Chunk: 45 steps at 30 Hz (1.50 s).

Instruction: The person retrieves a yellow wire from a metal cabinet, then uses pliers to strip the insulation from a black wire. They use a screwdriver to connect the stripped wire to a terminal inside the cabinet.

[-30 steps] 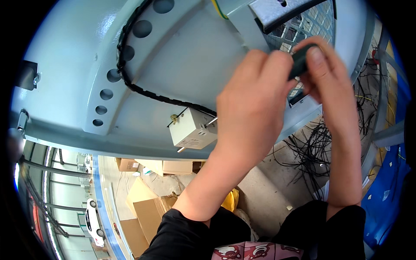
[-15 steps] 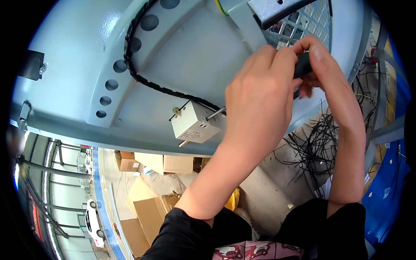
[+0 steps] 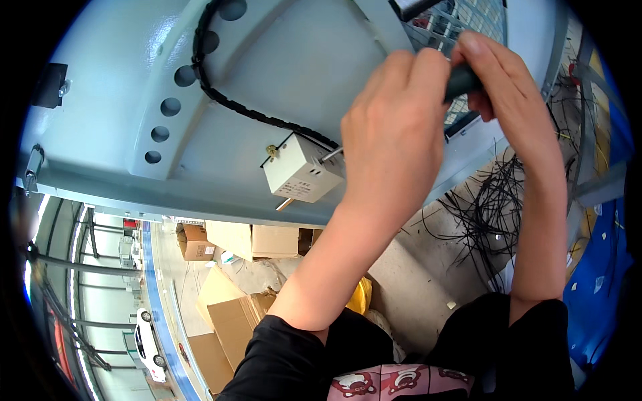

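Dark piece [image 3: 463, 83] between left grip [image 3: 396, 123], right grip [image 3: 511, 93]

Cardbd boxes [image 3: 231, 326], white car [image 3: 148, 339], prob. yellow bag [image 3: 361, 297] are on flr [image 3: 411, 284].

Looks like an industrial workshop in a pretty big hall — going by the large painted sheet-metal panel [image 3: 287, 67] right up front, punched with a row of round holes and strung with a black wire bundle [image 3: 251, 115]. Also got a messy heap of loose black cables [image 3: 485, 220] on the bare grey floor [image 3: 414, 274], plus cardboard boxes [image 3: 275, 240] sitting around open. Further back, opens out to dark metal beams [image 3: 87, 262], a blue floor stripe [image 3: 153, 281] and — yep — even a white car [image 3: 145, 337].
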Tool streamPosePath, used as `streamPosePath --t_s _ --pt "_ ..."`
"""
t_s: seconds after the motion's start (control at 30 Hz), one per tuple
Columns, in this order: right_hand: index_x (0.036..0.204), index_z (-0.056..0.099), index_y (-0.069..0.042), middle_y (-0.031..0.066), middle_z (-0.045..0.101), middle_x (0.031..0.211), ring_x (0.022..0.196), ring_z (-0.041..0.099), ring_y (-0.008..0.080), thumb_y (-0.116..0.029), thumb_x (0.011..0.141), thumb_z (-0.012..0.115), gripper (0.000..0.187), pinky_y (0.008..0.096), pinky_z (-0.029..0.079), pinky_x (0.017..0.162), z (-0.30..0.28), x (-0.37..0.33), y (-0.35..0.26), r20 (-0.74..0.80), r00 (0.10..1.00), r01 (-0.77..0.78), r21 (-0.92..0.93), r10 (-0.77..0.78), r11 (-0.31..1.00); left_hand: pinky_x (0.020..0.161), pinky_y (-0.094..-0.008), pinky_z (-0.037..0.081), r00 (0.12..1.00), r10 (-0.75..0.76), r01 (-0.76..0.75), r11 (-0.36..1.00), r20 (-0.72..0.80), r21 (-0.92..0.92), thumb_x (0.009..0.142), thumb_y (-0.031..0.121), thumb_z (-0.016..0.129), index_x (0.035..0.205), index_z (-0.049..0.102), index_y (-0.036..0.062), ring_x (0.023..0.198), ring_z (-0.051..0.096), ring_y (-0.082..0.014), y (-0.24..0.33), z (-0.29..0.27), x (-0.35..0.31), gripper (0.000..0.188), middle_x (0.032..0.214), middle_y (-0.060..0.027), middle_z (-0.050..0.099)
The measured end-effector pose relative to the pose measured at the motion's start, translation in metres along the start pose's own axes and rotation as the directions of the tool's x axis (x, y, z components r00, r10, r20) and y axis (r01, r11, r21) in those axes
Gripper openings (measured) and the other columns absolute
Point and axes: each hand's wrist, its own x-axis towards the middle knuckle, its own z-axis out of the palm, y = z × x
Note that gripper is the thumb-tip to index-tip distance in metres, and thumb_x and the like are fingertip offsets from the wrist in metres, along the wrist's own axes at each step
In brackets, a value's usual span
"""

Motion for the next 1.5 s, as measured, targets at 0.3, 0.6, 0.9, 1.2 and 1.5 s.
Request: streamPosePath --t_s 0.3,0.6,0.9,1.2,1.5 --pt "0.099 0.05 -0.005 0.0004 0.051 0.078 0.069 0.048 0.0075 -0.035 0.103 0.048 0.031 0.0221 0.042 0.063 0.017 -0.013 -0.019 0.02 0.993 0.116 0.071 -0.118 0.991 0.072 -0.0404 0.052 0.996 -0.093 0.094 0.973 0.014 -0.21 0.083 0.0 0.066 0.101 0.059 -0.0024 0.08 0.066 -0.0342 0.004 -0.005 0.0 0.019 0.092 -0.0193 0.065" --pt "0.095 0.052 -0.005 -0.0006 0.049 0.077 0.065 0.046 0.0088 -0.028 0.104 0.046 0.026 0.0242 0.041 0.059 0.008 0.006 0.0 0.02 0.993 0.112 0.204 -0.118 0.973 0.072 -0.0403 0.049 0.998 -0.003 0.005 1.0 -0.055 0.026 0.08 -0.003 0.067 0.095 0.058 -0.0008 0.084 0.062 -0.0366 0.006 -0.006 -0.003 0.017 0.09 -0.0186 0.062" --pt "0.09 0.058 -0.003 0.0002 0.052 0.072 0.064 0.046 0.0099 -0.037 0.101 0.049 0.037 0.0268 0.038 0.057 0.002 0.015 0.008 -0.068 0.981 0.176 -0.07 -0.181 0.982 0.071 -0.0378 0.049 0.99 -0.06 0.056 0.998 -0.13 -0.035 0.08 -0.004 0.066 0.099 0.06 -0.0017 0.084 0.062 -0.035 0.031 0.0 -0.006 0.02 0.092 -0.0192 0.062" --pt "0.099 0.055 0.0 0.0059 0.06 0.085 0.079 0.061 0.0139 -0.035 0.1 0.052 0.034 0.0261 0.049 0.069 0.011 -0.013 -0.032 -0.028 0.996 -0.082 -0.028 0.082 0.996 0.068 -0.0349 0.048 0.994 -0.033 0.021 0.993 -0.102 -0.116 0.087 -0.003 0.059 0.102 0.061 -0.005 0.076 0.065 -0.0282 0.024 0.004 -0.009 0.015 0.088 -0.02 0.066" --pt "0.091 0.059 -0.001 0.0063 0.058 0.073 0.066 0.054 0.0125 -0.041 0.097 0.054 0.041 0.0268 0.043 0.06 0.002 0.01 0.002 -0.031 0.985 0.168 -0.001 -0.168 0.986 0.067 -0.0344 0.047 0.968 0.19 -0.177 0.98 -0.163 0.09 0.083 -0.006 0.063 0.099 0.06 -0.0027 0.071 0.061 -0.0274 0.003 0.013 -0.006 0.017 0.082 -0.0147 0.061"
